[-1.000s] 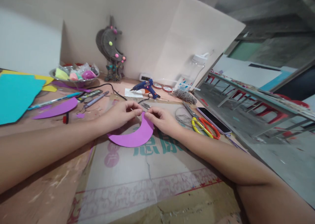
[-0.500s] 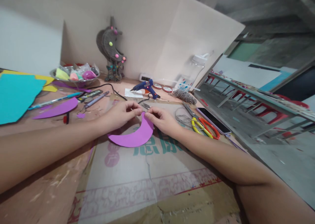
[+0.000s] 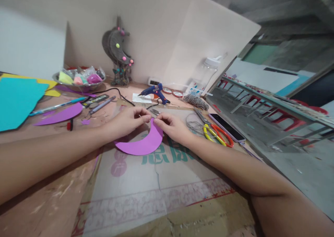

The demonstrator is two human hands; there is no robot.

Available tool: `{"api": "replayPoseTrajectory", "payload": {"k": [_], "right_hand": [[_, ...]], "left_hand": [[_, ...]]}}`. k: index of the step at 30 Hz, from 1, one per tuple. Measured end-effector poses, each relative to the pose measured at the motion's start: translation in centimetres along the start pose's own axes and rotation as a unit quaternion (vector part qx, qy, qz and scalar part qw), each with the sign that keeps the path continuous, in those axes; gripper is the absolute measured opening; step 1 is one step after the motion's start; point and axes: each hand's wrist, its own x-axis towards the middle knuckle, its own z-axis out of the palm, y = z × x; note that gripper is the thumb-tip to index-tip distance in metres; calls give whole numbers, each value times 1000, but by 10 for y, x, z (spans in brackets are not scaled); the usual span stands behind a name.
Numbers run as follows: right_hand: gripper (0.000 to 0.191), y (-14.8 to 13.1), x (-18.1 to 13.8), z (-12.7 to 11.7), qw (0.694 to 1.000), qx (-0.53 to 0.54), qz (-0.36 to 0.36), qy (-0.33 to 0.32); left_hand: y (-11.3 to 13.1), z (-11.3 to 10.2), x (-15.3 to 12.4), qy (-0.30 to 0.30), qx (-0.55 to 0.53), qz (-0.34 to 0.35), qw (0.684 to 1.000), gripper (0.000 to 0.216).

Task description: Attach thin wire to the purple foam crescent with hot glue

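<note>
A purple crescent of craft foam or paper [image 3: 142,145] hangs over the printed cardboard, its lower point reaching left. My right hand [image 3: 171,125] pinches it near its upper tip between thumb and fingers. Close against that same tip, my left hand [image 3: 133,120] is closed in a pinch; what sits between its fingertips is too small to make out. Just beyond the fingers lie small metal scissor-like tips [image 3: 154,112], partly hidden by my right hand.
Behind my hands a blue glue gun [image 3: 153,91] rests by a white paper. At right are scissors [image 3: 215,134], a phone [image 3: 227,127] and grey yarn [image 3: 195,101]. At left lie turquoise sheet [image 3: 21,103], pens and a bowl [image 3: 80,87]. A grey decorated moon [image 3: 116,47] stands behind.
Almost nothing differs. Both hands keep their place at the crescent's upper tip, and the crescent's lower edge has shifted very slightly.
</note>
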Motion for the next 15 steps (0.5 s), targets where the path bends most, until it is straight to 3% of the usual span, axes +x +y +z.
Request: {"api": "replayPoseTrajectory", "payload": {"k": [15], "right_hand": [[28,-1,0,0,1000,-5,-2,-2]], "left_hand": [[8,0,-2,-1,3,-1,1000,26]]}}
